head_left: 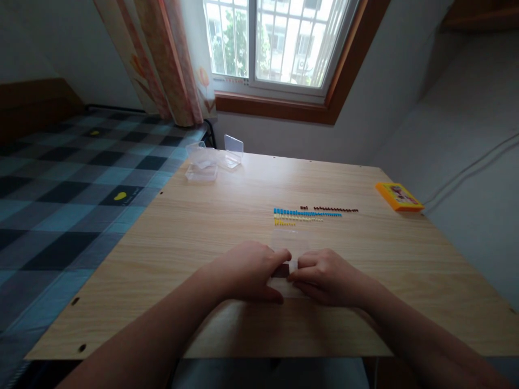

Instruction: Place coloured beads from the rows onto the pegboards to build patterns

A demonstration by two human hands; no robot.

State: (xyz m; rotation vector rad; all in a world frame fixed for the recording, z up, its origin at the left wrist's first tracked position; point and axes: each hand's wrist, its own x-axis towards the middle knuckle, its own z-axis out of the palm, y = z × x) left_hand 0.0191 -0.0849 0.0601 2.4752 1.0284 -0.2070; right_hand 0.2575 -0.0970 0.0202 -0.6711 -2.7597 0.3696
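An open clear plastic box (pixel 300 293) lies on the table close in front of me, its lid (pixel 290 239) folded back on the far side. Dark brown pieces (pixel 280 271) sit inside, too small to tell apart. My left hand (pixel 249 273) grips the box from the left, index finger along the far side and thumb along the near side. My right hand (pixel 322 276) is closed at the box's right part, fingertips bent beside the brown pieces. Whatever those fingertips pinch is hidden.
Beyond the box lie rows of tiny blue bricks (pixel 298 212), cream bricks (pixel 300 218), yellow bricks (pixel 284 222) and brown bricks (pixel 336 209). Clear boxes (pixel 201 172) stand at the far left. An orange box (pixel 399 196) rests at the table's right edge.
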